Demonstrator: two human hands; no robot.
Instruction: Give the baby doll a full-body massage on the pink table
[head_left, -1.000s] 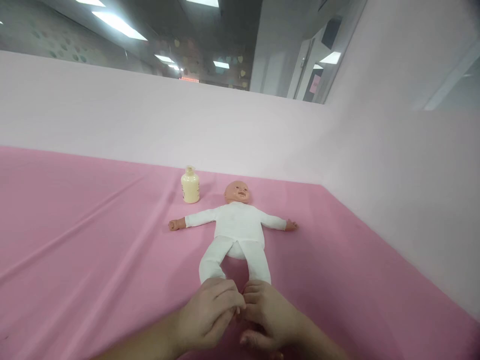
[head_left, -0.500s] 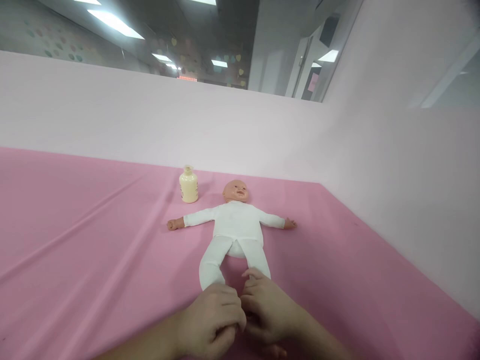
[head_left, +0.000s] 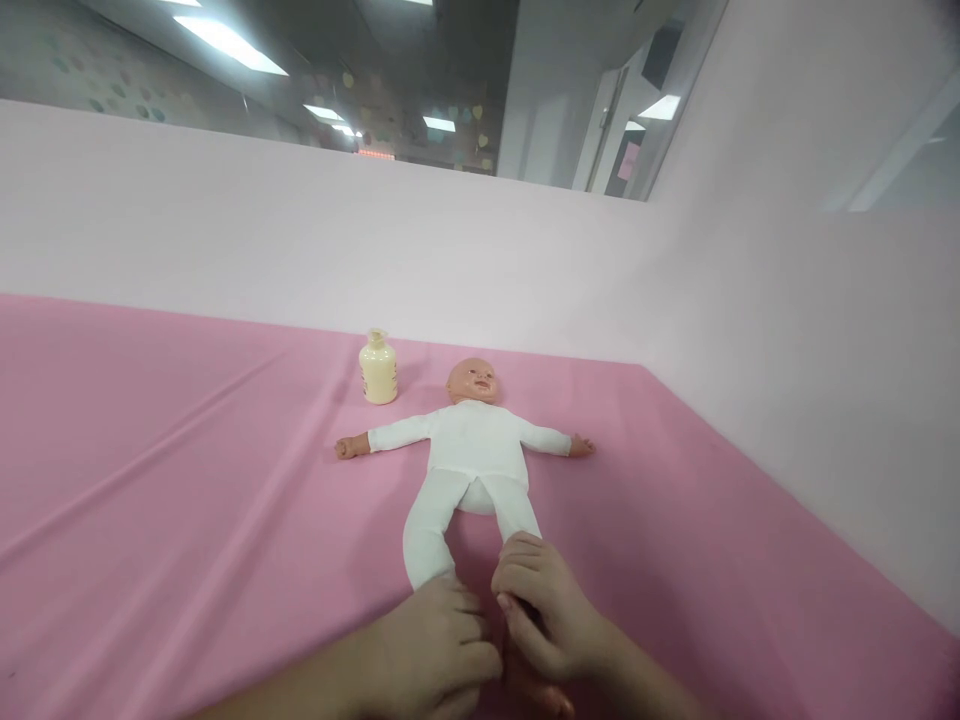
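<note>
A baby doll [head_left: 477,440] in white clothing lies on its back on the pink sheet, arms spread and head away from me. My right hand [head_left: 551,605] is closed around the lower part of the doll's leg on the right, and a brown foot shows below it. My left hand [head_left: 435,650] has its fingers curled at the lower end of the other leg; what they hold, if anything, is hidden.
A cream pump bottle [head_left: 379,370] stands to the left of the doll's head. The pink sheet [head_left: 187,480] has long creases at left. White walls [head_left: 300,230] rise behind and at right, with a window [head_left: 420,80] above.
My right hand has opened its raised fingers and closed round the leg, shifting slightly right. My left hand has moved a little lower, and the gap between the hands has widened.
</note>
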